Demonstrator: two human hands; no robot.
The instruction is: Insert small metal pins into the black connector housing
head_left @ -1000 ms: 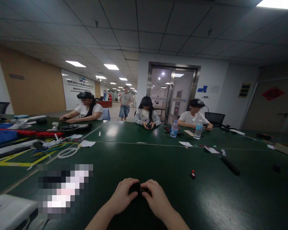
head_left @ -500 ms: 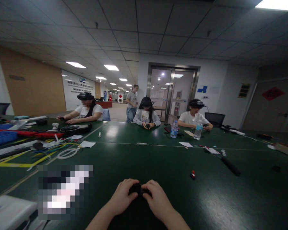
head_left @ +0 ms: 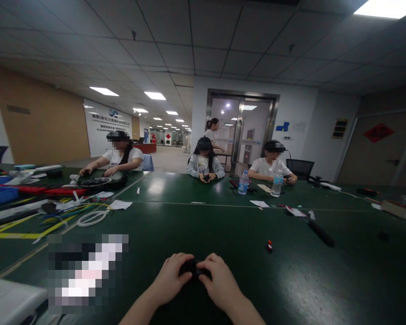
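Plainly, the small black object (head_left: pixel 188 266) sits between the two hands, low over the green surface (head_left: pixel 203 225); whether it rests there or is lifted I cannot tell; the left hand (head_left: pixel 170 276) has its fingers (head_left: pixel 182 257) curled over the far side and its thumb on the near side, clamped on one end; the right hand (head_left: pixel 219 276) pinches the other end between thumb and fingertips; whether this is one piece or two meeting in the middle is hidden. By its look it is probably light and stiff, perhaps hard plastic; its dark skin could be smooth enough to slip a little under dry fingertips; it seems unlikely to crush, though any thin part in the middle may be fragile; the outer ends, where the fingers are, look the best place to take hold, thumb opposed to fingertips, with the middle left uncovered. Beyond the right fingers, off to their right, lies a small red-and-black item (head_left: pixel 269 246); farther out on that side lies a dark-handled tool (head_left: pixel 320 234).
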